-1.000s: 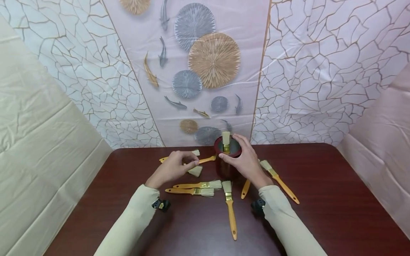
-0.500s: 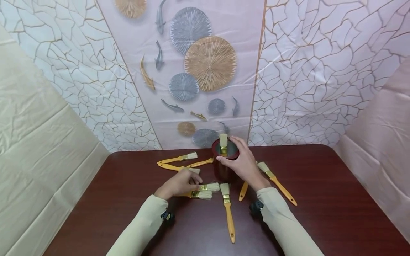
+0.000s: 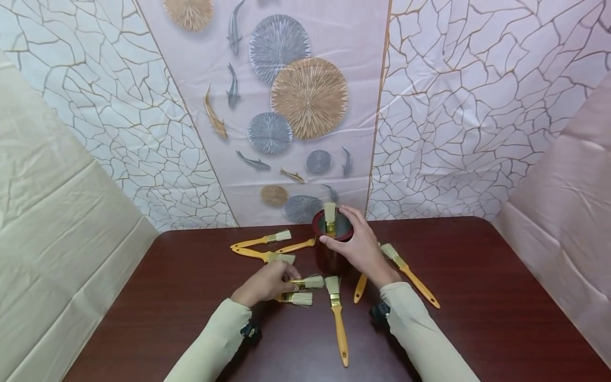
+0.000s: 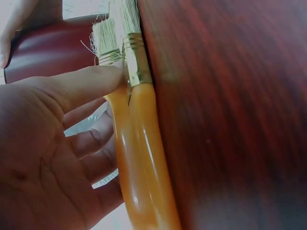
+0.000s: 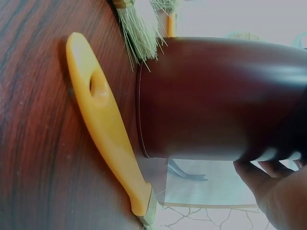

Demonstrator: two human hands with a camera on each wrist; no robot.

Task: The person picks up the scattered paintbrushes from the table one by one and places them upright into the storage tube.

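Observation:
My right hand (image 3: 363, 246) grips the rim of a dark red cylindrical cup (image 5: 211, 100) standing at the back of the table. One paintbrush (image 3: 330, 217) stands in the cup, bristles up. My left hand (image 3: 267, 281) pinches a paintbrush (image 3: 307, 281) near its metal band, between thumb and fingers. Right beside it lies a second paintbrush (image 3: 298, 298); in the left wrist view both yellow handles (image 4: 144, 158) run side by side. My left palm hides most of these handles in the head view.
Behind my left hand lie several paintbrushes (image 3: 260, 240). Another paintbrush (image 3: 339, 323) points toward me in front of the cup. To the right are a paintbrush (image 3: 412, 276) and a partly hidden one (image 3: 360, 288). A patterned cloth (image 3: 305, 106) hangs behind the table (image 3: 477, 318).
My left hand has come forward from the back brushes to the front pair and taken hold of the farther one. My right hand keeps its grip on the cup.

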